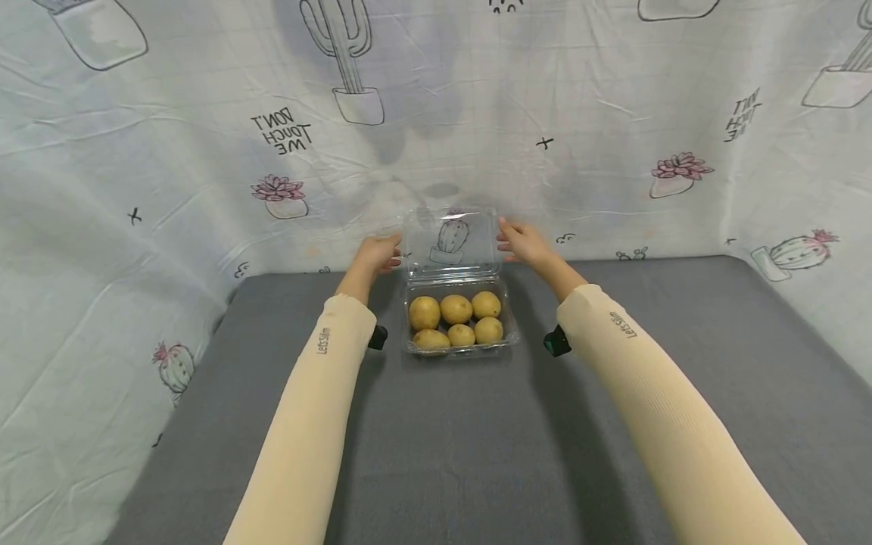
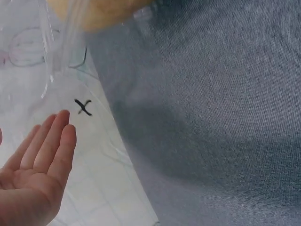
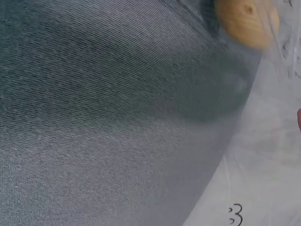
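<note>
A clear plastic clamshell box [image 1: 511, 341] sits on the grey cloth with its lid [image 1: 480, 265] raised upright at the back. Several yellow potatoes [image 1: 456, 309] lie in the box in two rows. My left hand [image 1: 378, 253] is at the lid's left edge; in the left wrist view its fingers [image 2: 55, 141] are straight and hold nothing. At the lid's right edge is my right hand [image 1: 523, 242], its fingers extended and loosely bent. Whether either hand touches the lid is hard to tell. Only a sliver of fingertip [image 3: 299, 120] shows in the right wrist view.
Grey cloth [image 1: 450, 454] covers the table. A white curtain [image 1: 463, 121] printed with cacti hangs right behind the box and continues along both sides. Dark wrist devices [image 1: 557, 342] sit under the cream sleeves [image 1: 640, 371].
</note>
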A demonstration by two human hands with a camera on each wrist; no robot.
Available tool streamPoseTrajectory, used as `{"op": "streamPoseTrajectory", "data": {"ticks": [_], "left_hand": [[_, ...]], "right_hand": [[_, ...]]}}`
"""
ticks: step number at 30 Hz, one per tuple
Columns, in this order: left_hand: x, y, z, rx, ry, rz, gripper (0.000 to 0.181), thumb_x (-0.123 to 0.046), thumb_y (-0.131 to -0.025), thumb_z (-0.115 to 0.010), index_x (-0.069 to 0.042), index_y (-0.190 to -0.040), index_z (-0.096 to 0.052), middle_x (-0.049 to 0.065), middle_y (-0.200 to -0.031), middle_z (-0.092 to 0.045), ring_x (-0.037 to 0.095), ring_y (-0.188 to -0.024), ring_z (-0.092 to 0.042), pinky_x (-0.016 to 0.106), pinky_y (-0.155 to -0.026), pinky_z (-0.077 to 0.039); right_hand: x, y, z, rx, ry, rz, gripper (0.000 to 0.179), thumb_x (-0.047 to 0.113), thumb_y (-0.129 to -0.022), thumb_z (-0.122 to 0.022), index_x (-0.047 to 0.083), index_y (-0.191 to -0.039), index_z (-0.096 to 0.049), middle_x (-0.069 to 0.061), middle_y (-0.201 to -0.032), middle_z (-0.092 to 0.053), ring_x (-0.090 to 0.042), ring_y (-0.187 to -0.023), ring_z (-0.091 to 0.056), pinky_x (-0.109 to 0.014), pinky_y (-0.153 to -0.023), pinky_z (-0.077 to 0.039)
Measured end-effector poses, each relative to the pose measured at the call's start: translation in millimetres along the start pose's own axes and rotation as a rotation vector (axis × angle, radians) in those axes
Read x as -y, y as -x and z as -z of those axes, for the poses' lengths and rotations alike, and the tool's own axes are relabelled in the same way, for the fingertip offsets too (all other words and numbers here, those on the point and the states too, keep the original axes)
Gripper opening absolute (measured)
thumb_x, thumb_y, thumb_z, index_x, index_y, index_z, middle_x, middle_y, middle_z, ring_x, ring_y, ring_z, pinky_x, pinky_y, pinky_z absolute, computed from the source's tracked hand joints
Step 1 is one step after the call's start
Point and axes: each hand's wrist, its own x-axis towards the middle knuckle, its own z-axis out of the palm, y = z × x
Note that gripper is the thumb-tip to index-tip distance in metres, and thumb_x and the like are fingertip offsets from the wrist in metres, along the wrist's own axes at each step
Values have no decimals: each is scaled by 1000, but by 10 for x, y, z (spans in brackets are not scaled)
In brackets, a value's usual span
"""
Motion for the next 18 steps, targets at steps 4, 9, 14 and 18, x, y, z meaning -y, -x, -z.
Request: {"op": "streamPoseTrajectory", "data": {"ticks": [4, 9, 14, 18], "left_hand": [[-28, 33, -47, 27, 1, -11, 54, -36, -99, -41, -3, -142, -34, 18, -137, -46, 30, -118, -52, 40, -103, -39], [-67, 88, -59, 31, 26, -17, 54, -37, -99, -39, -2, -141, -36, 18, -134, -49, 32, -117, -52, 39, -99, -42], [-63, 145, -57, 31, 29, -40, 53, -39, -100, -33, -2, -138, -40, 19, -133, -50, 32, -118, -51, 38, -96, -46], [-33, 223, -54, 10, 14, -102, 54, -40, -101, -29, -3, -137, -43, 20, -129, -52, 32, -115, -54, 39, -94, -47]], "right_hand": [[-3, 20, -45, 12, -55, 0, 64, 40, -101, -25, -5, -145, -15, -23, -145, -32, -33, -129, -39, -42, -102, -40], [-24, 43, -29, 19, -100, 22, 63, 41, -101, -23, -3, -145, -18, -23, -145, -31, -35, -128, -39, -42, -103, -37], [-42, 111, -21, 0, -149, 30, 61, 42, -101, -23, 0, -144, -23, -21, -143, -34, -33, -128, -40, -41, -104, -37], [-53, 185, -20, -21, -197, 54, 61, 43, -100, -24, 0, -143, -28, -21, -142, -37, -33, -128, -41, -40, -105, -36]]}}
